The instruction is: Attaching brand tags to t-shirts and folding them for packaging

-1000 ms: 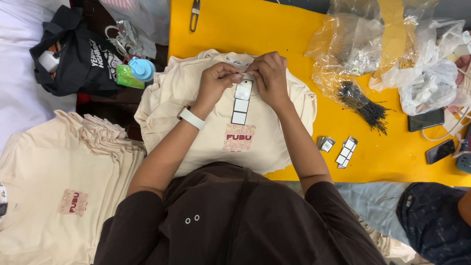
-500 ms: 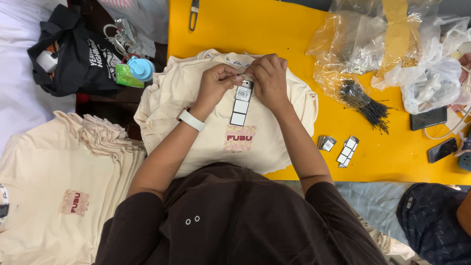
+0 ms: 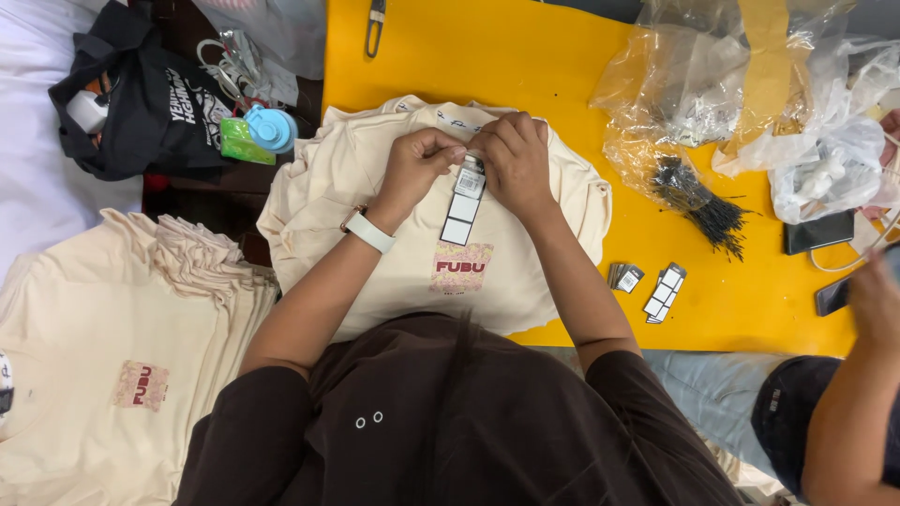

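Head view: the person's left hand (image 3: 424, 159) and right hand (image 3: 514, 161) meet over the neckline of a cream T-shirt (image 3: 375, 187) lying on the yellow table (image 3: 525, 56). Both hands are closed in a pinch, fingertips touching the top of a long white hang tag (image 3: 462, 204), which hangs down the shirt's chest above the printed patch. Whether the tag is already fastened to the collar cannot be told; the fingers cover the join. The shirt sits on top of others in a pile on the table. A second stack of cream shirts (image 3: 122, 365) lies at the left, well apart. On the table to the right rest spare tags (image 3: 664, 292), a bundle of black fasteners (image 3: 703, 201) and clear plastic bags (image 3: 694, 84). Judgement: tagging of this shirt is in hand, with loose tags left. Another person's arm (image 3: 858, 375) shows at the right edge.
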